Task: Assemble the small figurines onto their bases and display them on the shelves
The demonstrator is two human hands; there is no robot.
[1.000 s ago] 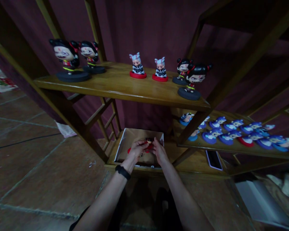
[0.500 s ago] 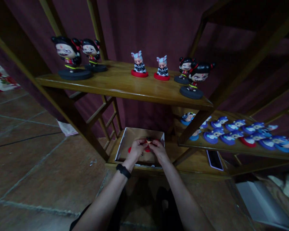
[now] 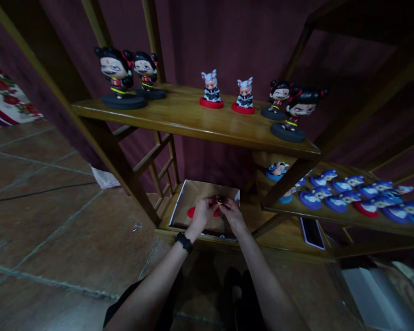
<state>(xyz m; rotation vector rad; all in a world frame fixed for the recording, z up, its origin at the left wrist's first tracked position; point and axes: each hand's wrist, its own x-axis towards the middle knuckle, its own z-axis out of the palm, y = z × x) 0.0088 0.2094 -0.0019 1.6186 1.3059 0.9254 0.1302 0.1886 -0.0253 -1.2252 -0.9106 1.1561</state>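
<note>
Both my hands meet over an open cardboard box (image 3: 186, 202) on the bottom shelf. My left hand (image 3: 202, 214) and my right hand (image 3: 232, 212) are closed together on a small figurine (image 3: 218, 201) with a dark head and a red base. Another red base (image 3: 192, 212) lies in the box, left of my left hand. A black band sits on my left wrist.
The wooden shelf (image 3: 193, 122) above holds black-haired figurines (image 3: 115, 76) on dark bases and two pale-haired ones (image 3: 211, 89) on red bases. A lower right shelf (image 3: 331, 214) carries several blue figurines (image 3: 341, 193). A phone (image 3: 310, 232) lies below it. Tiled floor (image 3: 48, 220) spreads left.
The view has shifted, so shelf and box sit further right and slightly higher. My hands stay together on the small figurine over the box.
</note>
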